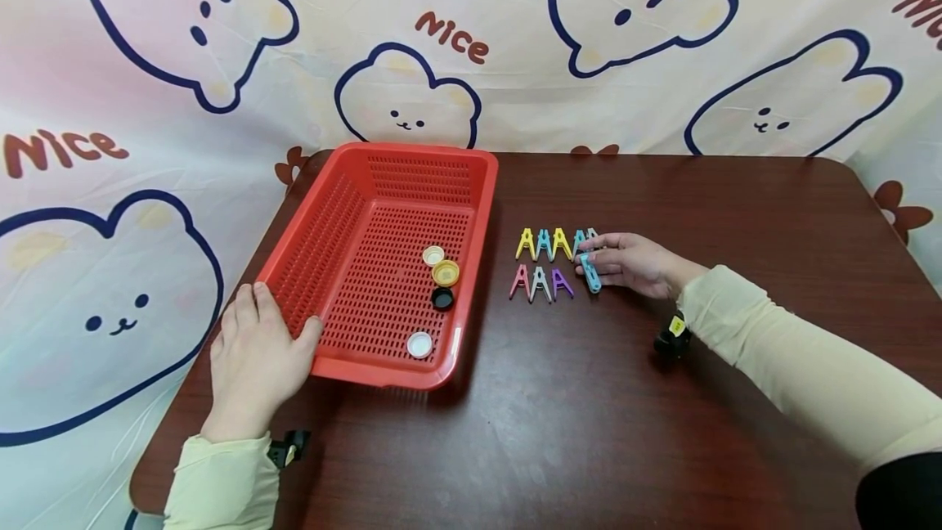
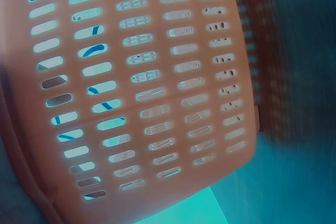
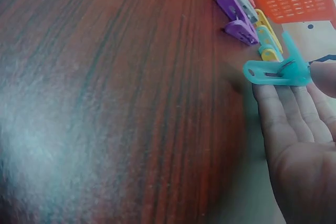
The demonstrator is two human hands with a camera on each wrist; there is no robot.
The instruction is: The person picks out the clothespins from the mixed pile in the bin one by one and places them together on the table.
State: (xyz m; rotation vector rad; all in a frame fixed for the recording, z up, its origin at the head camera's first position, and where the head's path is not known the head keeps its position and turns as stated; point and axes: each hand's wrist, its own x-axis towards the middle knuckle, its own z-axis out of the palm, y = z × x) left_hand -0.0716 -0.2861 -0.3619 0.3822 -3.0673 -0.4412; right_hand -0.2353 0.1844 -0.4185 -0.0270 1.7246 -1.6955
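Note:
At the near left corner of the red plastic basket (image 1: pixel 338 366), my left hand (image 1: pixel 253 362) grips the rim, its thumb lying over the edge. My right hand (image 1: pixel 633 264) pinches a blue clothespin (image 1: pixel 591 274) between thumb and fingers; the right wrist view shows this clothespin (image 3: pixel 278 72) close up. Left of that hand, clothespins stand in two rows. The far row has a yellow one (image 1: pixel 526 244), a blue one (image 1: pixel 544 244), another yellow one (image 1: pixel 562 243) and more partly hidden by the fingers. Pink (image 1: pixel 519 280), white (image 1: pixel 540 284) and purple (image 1: pixel 562 283) ones form the near row.
Several bottle caps lie in the basket: cream (image 1: pixel 433 255), yellow (image 1: pixel 445 273), black (image 1: pixel 442 298) and white (image 1: pixel 419 344). Beneath everything is a dark brown wooden table (image 1: pixel 559 432). A printed cloth (image 1: pixel 515 105) hangs along the back and left.

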